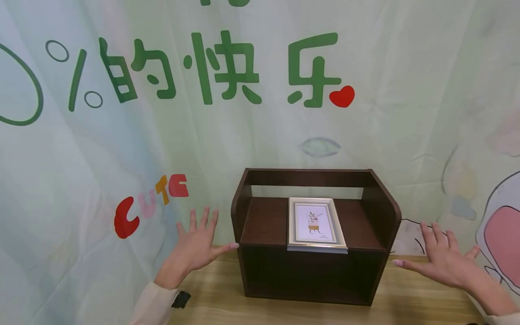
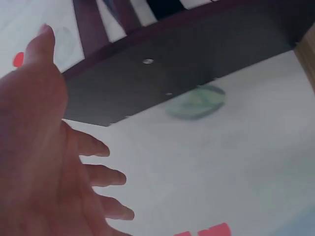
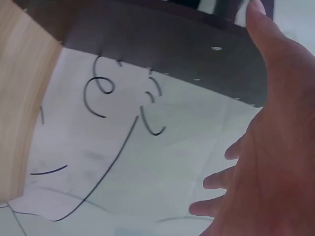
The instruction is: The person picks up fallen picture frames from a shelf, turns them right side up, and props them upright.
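A dark brown wooden desktop shelf (image 1: 313, 275) stands in the middle of the head view. Flat on its upper board lies a picture frame (image 1: 339, 234) with a pale gold border and a drawing of a potted plant, its front edge at the board's lip. My left hand (image 1: 197, 246) is spread beside the shelf's left side, holding nothing, the thumb tip right by the panel. On the other side my right hand (image 1: 448, 259) is likewise spread and holds nothing. Each wrist view shows the outer side panel (image 2: 147, 78) close to the fingers.
The shelf rests on a light wood table (image 1: 207, 293). Behind it hangs a pale green curtain (image 1: 260, 140) with printed green characters, a red heart (image 1: 342, 96) and coloured letters. A small black item (image 1: 180, 299) sits by the left sleeve.
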Action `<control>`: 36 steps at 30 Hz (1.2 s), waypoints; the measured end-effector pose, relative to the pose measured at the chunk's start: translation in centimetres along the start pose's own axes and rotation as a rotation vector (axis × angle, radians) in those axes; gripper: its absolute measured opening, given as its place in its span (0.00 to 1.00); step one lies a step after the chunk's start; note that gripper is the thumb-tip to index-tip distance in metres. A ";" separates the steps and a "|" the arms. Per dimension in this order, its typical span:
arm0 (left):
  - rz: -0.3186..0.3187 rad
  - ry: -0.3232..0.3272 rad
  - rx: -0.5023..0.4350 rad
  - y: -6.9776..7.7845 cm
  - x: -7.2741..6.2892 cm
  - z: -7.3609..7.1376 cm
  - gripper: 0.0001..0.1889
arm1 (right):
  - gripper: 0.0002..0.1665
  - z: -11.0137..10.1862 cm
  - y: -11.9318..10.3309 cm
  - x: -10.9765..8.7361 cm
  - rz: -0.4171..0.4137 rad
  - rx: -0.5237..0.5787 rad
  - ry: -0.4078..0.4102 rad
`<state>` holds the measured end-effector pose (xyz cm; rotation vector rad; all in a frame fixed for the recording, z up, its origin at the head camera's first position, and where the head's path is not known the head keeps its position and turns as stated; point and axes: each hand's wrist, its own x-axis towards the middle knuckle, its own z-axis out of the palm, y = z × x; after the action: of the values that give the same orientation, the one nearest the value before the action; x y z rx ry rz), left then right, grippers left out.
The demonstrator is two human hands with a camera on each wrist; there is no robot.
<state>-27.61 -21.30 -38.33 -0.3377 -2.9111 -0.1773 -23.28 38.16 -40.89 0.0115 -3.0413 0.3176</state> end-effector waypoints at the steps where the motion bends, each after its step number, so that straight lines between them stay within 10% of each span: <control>1: 0.012 0.023 0.003 0.1 -0.1 -0.3 0.63 | 0.80 -0.2 -0.1 -0.1 -0.007 -0.013 0.007; 11: 0.179 0.317 -0.100 2.0 -1.8 -2.8 0.51 | 0.85 -1.8 -2.5 -1.2 -0.135 0.053 0.148; 19: 0.344 0.575 -0.327 4.4 -2.3 -4.1 0.21 | 0.75 -3.8 -6.1 -2.5 -0.162 0.156 0.263; 27: 0.344 0.462 -0.417 7.0 -1.4 -4.5 0.13 | 0.45 -4.4 -9.9 -2.9 -0.319 0.173 0.478; 36: 0.310 0.257 -0.422 9.9 0.8 -3.6 0.21 | 0.39 -4.2 -13.0 -1.3 -0.375 0.184 0.309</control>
<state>-25.29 -12.04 -33.69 -0.7628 -2.5087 -0.7276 -21.44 26.33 -34.23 0.4880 -2.6229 0.5095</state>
